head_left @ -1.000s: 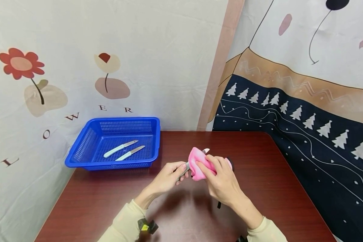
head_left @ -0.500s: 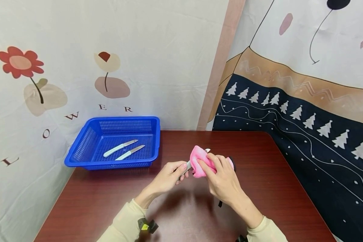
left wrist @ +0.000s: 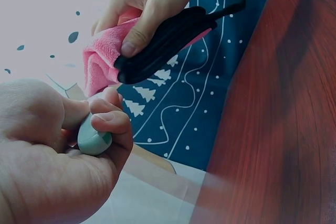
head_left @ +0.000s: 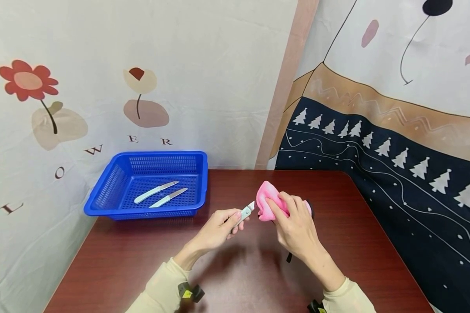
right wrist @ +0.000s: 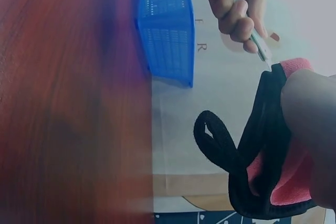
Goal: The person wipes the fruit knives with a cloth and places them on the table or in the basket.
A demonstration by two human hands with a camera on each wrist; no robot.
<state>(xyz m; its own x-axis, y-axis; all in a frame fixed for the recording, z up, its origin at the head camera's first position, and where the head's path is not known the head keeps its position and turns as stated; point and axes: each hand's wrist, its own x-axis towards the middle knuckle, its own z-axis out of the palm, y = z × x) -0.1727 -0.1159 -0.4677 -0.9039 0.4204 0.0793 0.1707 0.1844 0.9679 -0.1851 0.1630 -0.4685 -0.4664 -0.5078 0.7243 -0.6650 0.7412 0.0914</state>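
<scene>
My left hand (head_left: pixel 218 229) grips a small knife (head_left: pixel 246 211) by its pale green handle. In the left wrist view the butt of that handle (left wrist: pixel 94 139) shows between the curled fingers. The blade points up and right, with only a short part in sight next to the cloth. In my right hand (head_left: pixel 296 228) is a folded pink cloth (head_left: pixel 269 198), pinched between thumb and fingers near the knife's tip end. Black edging (right wrist: pixel 270 129) with a hanging loop (right wrist: pixel 212 135) runs along the cloth in the right wrist view. Both hands are raised over the table.
A blue perforated basket (head_left: pixel 145 212) stands at the back left of the dark red-brown table (head_left: pixel 227 278). Two knives with pale handles lie inside, one knife (head_left: pixel 155 192) behind the other knife (head_left: pixel 169 198). Printed fabric (head_left: pixel 219 87) hangs behind the table and along its right side.
My right hand has slid the cloth up and right along the knife, baring the handle's front end and some blade near it. The left hand has stayed nearly still.
</scene>
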